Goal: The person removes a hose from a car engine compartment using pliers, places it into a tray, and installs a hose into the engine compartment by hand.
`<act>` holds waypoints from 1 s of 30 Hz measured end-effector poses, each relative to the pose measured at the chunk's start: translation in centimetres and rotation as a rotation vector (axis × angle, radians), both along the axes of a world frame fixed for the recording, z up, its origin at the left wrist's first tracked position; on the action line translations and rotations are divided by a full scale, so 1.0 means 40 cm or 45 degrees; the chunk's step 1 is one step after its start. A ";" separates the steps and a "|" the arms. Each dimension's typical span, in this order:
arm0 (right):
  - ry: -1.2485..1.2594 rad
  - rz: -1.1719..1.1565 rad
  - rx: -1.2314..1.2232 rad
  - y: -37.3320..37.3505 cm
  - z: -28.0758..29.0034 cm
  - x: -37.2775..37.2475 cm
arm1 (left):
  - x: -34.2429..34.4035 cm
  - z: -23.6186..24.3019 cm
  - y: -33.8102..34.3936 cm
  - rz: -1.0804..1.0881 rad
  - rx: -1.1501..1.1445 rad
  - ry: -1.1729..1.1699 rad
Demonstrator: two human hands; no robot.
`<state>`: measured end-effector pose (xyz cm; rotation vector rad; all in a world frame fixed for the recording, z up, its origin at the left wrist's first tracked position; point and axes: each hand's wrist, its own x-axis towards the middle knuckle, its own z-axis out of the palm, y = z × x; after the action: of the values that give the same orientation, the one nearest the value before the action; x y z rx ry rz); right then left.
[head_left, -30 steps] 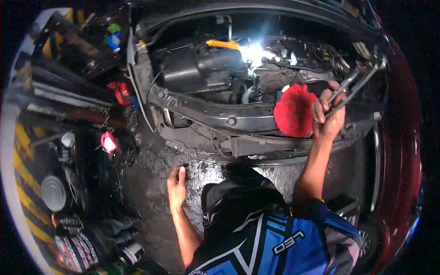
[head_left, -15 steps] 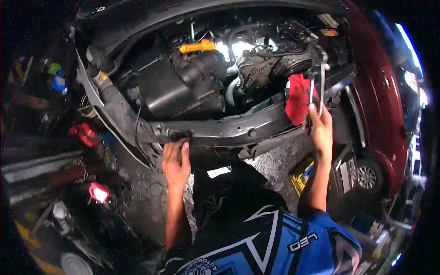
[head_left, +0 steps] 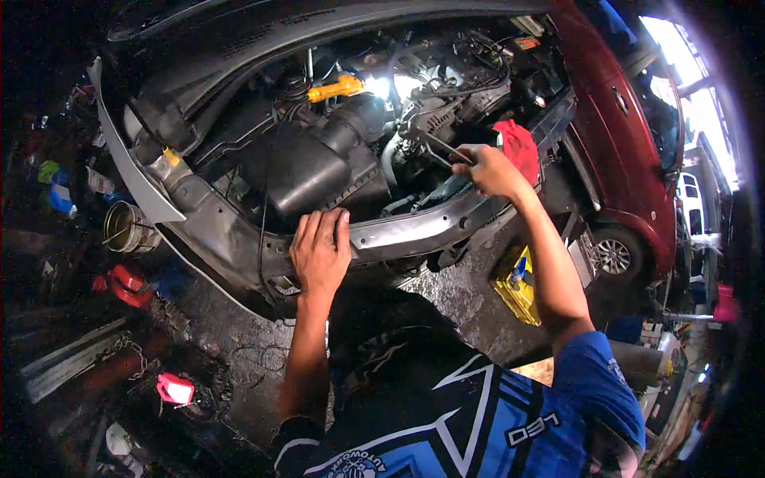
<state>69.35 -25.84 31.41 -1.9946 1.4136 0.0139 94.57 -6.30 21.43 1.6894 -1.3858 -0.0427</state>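
My left hand [head_left: 320,253] lies on the dark front crossmember [head_left: 398,231] of a car's open engine bay, its fingers stretched over the upper edge and holding nothing. Just beyond it sits a black air filter box [head_left: 307,171]. My right hand [head_left: 492,170] is closed around long-handled metal pliers [head_left: 441,149]. They point inward and left over the bay, toward the engine [head_left: 438,119]; whether their jaws touch anything I cannot make out. A red cloth [head_left: 519,151] hangs over the crossmember beside my right wrist.
A yellow work lamp [head_left: 336,88] lights the engine from the back. A dark red car [head_left: 617,143] stands close on the right. On the floor are a yellow crate [head_left: 516,293] and, to the left, a red-and-white jug [head_left: 175,389]. A metal bucket [head_left: 127,229] stands at the left fender.
My right hand has swung the pliers from upright by the red cloth to the left, over the engine. My left hand still rests on the crossmember. The view has shifted a little.
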 end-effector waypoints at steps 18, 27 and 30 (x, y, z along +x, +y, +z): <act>0.725 0.833 -0.157 -0.210 -0.479 0.129 | 0.003 -0.011 -0.015 -0.004 0.019 -0.084; 0.036 -0.118 0.458 -0.111 -0.163 0.072 | -0.003 -0.004 -0.018 0.034 0.172 -0.139; -0.306 -0.301 0.483 -0.051 -0.043 0.005 | -0.003 0.031 -0.022 -0.029 0.223 -0.115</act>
<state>69.54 -27.89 29.70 -1.4628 1.3653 -0.0568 94.46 -7.17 22.68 1.8395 -1.5051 -0.1042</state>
